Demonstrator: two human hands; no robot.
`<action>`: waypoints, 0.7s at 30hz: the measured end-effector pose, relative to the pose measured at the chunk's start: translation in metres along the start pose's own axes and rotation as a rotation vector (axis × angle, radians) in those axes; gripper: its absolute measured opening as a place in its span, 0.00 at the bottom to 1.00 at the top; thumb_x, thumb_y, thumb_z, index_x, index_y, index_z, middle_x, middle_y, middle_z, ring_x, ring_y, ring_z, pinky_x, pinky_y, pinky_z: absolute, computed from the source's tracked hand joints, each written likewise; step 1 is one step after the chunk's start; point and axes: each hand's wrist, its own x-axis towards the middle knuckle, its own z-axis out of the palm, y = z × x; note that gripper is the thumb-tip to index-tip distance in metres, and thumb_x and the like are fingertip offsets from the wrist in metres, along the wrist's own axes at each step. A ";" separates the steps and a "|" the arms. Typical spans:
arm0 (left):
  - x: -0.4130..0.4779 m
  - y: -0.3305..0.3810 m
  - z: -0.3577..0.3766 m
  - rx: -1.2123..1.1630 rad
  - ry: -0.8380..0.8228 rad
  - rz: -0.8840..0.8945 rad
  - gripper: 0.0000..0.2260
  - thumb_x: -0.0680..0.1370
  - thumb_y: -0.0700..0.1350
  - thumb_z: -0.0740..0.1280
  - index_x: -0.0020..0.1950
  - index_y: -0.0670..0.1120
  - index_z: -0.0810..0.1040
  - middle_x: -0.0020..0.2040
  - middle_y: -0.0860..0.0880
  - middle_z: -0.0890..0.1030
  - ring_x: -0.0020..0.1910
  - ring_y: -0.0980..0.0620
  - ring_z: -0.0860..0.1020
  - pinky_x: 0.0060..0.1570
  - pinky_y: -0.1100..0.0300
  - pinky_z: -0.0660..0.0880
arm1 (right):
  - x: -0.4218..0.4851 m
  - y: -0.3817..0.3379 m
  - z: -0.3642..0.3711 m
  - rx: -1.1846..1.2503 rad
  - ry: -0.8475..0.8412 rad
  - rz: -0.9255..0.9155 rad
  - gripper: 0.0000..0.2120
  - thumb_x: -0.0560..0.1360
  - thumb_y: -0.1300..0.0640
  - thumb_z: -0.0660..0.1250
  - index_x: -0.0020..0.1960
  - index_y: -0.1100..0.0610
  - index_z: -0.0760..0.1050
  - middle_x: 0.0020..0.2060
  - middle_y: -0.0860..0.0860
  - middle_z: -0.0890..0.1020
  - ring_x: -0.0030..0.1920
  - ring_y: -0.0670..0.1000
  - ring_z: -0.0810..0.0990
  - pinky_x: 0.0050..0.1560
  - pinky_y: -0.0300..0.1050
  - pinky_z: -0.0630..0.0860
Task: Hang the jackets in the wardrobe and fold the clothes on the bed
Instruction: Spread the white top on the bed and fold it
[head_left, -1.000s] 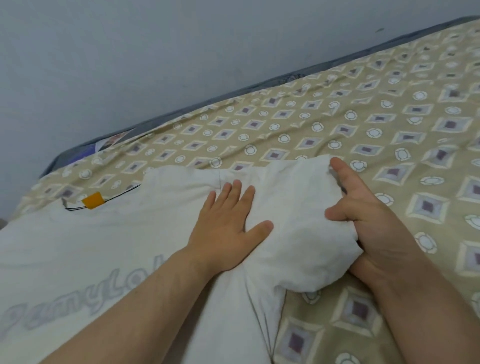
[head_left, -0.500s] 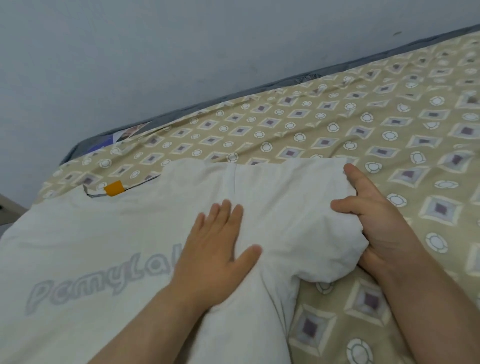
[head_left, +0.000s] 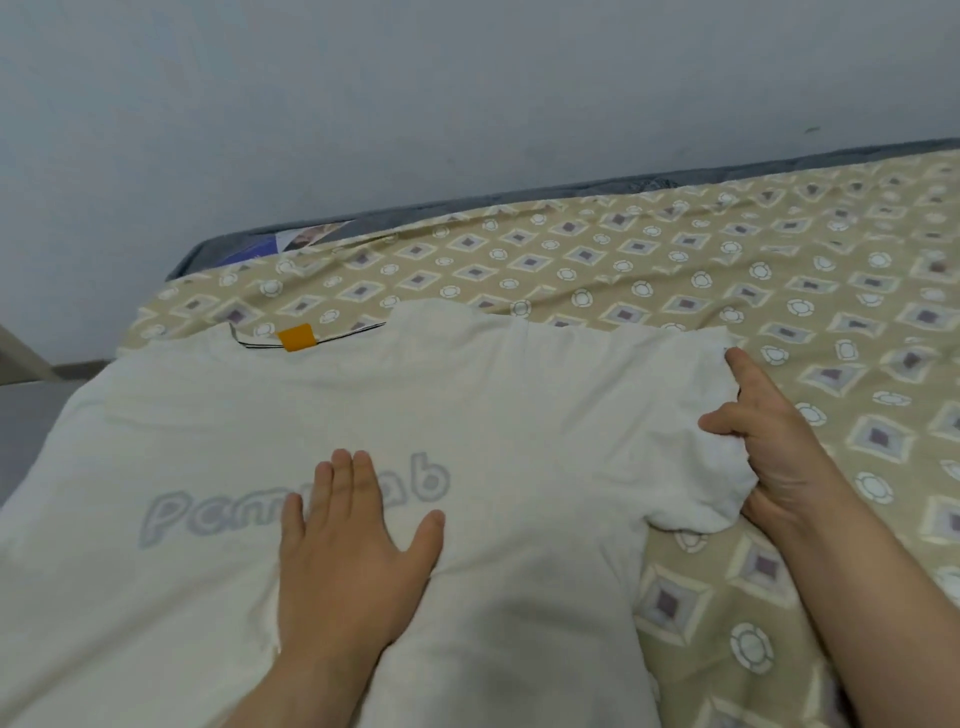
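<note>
A cream-white T-shirt (head_left: 519, 405) with pale grey lettering lies spread on the bed, its collar with an orange tag (head_left: 296, 336) at the far left. My left hand (head_left: 353, 551) lies flat on the shirt's chest, fingers straight, covering part of the lettering. My right hand (head_left: 769, 447) grips the bunched right sleeve (head_left: 691, 457) at its edge, thumb on top and fingers curled under the cloth.
The bed carries a beige sheet (head_left: 779, 291) with a diamond and ring pattern. A grey wall (head_left: 467, 93) runs along the far side, with the dark mattress edge (head_left: 519, 200) below it. Floor shows at the far left (head_left: 26, 405).
My left hand slid leftward down the shirt onto the lettering. The right hand keeps hold of the sleeve, which now lies flatter and more stretched out. The view lifted.
</note>
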 end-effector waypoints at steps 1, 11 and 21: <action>0.000 -0.001 0.000 -0.009 0.000 0.002 0.46 0.69 0.72 0.37 0.81 0.48 0.43 0.81 0.51 0.45 0.79 0.53 0.41 0.76 0.50 0.38 | -0.004 -0.004 0.007 -0.043 0.025 0.004 0.33 0.72 0.76 0.55 0.69 0.50 0.70 0.55 0.46 0.84 0.50 0.49 0.85 0.43 0.45 0.81; -0.005 -0.007 -0.011 -0.408 0.116 0.060 0.40 0.72 0.63 0.45 0.78 0.41 0.59 0.79 0.43 0.59 0.79 0.47 0.55 0.77 0.53 0.47 | -0.030 -0.006 0.191 -1.072 -0.328 -0.147 0.43 0.74 0.67 0.55 0.79 0.51 0.32 0.78 0.44 0.34 0.79 0.50 0.52 0.65 0.33 0.62; -0.009 -0.013 -0.014 -0.797 0.170 0.005 0.30 0.77 0.52 0.49 0.78 0.42 0.60 0.79 0.48 0.58 0.75 0.60 0.50 0.75 0.64 0.44 | -0.080 0.078 0.182 -1.463 -0.188 -0.341 0.27 0.81 0.48 0.50 0.80 0.52 0.56 0.80 0.50 0.55 0.79 0.49 0.52 0.76 0.42 0.46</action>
